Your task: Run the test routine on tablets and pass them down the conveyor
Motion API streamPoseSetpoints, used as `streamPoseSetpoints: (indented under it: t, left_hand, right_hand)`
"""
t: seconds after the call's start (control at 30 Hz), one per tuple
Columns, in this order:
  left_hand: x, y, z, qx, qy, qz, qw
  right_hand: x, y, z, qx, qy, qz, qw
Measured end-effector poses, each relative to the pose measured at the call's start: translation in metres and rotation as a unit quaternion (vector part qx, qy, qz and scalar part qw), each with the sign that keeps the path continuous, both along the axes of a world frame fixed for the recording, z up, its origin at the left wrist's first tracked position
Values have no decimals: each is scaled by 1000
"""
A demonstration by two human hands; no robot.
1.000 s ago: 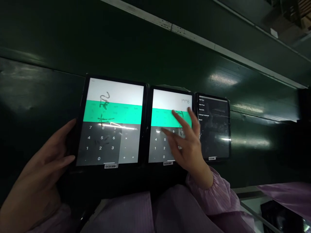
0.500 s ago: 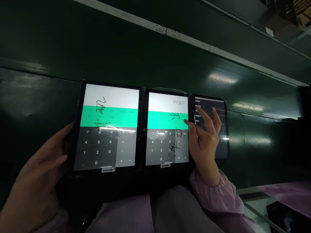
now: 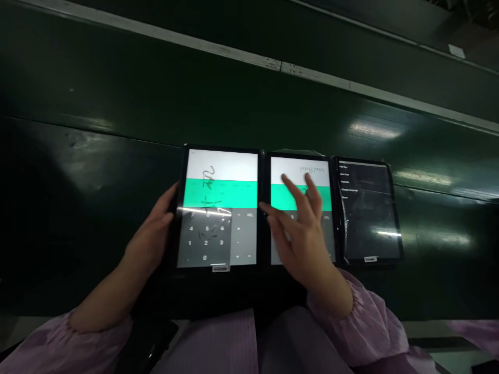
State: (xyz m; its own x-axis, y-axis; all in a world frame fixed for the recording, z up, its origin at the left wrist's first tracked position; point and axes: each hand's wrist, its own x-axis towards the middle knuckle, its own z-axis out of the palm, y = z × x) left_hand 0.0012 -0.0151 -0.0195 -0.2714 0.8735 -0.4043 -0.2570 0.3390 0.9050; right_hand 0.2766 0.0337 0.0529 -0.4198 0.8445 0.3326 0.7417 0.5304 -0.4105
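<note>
Right hand (image 3: 302,236), fingers spread open, over the middle tablet (image 3: 301,208) with its calculator screen reading roughly "87", left hand (image 3: 153,236) gripping the edge of the left tablet (image 3: 218,208) showing digits and "DEL", right tablet (image 3: 368,210) dark with a menu.
</note>
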Motion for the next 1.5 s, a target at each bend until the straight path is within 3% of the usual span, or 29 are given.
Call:
streamPoseSetpoints:
  t: [0.1,0.2,0.3,0.43,0.6,0.77,1.0,1.1,1.27,1.5]
  left_hand:
    - [-6,2,-2,1,-4,-10,1000]
    - [-11,1,-3,26,-6,-35,999]
    - [-13,0,-2,25,-13,-48,998]
    - [-8,1,4,21,-21,-20,999]
    - [-1,4,13,-13,-4,19,1000]
    - [3,9,18,-9,46,9,999]
    - [11,15,26,-52,56,34,997]
    - [11,15,25,-62,73,20,995]
    - [8,13,19,-8,56,24,998]
    - [6,12,17,0,33,32,999]
  right_hand:
    - [-41,-5,-2,-17,-15,13,1000]
    - [-57,-2,-9,-15,-36,-4,999]
    - [-53,3,-13,-6,-45,-13,999]
    - [-49,5,-14,6,-28,-49,998]
    - [-52,4,-15,0,-32,-15,999]
    - [-47,6,-13,11,-15,-32,999]
    - [-73,-14,-3,-60,-9,88,994]
    - [-69,-13,-3,-38,11,56,998]
    - [-49,0,-14,38,14,-90,995]
    - [-59,0,-17,13,-23,-37,999]
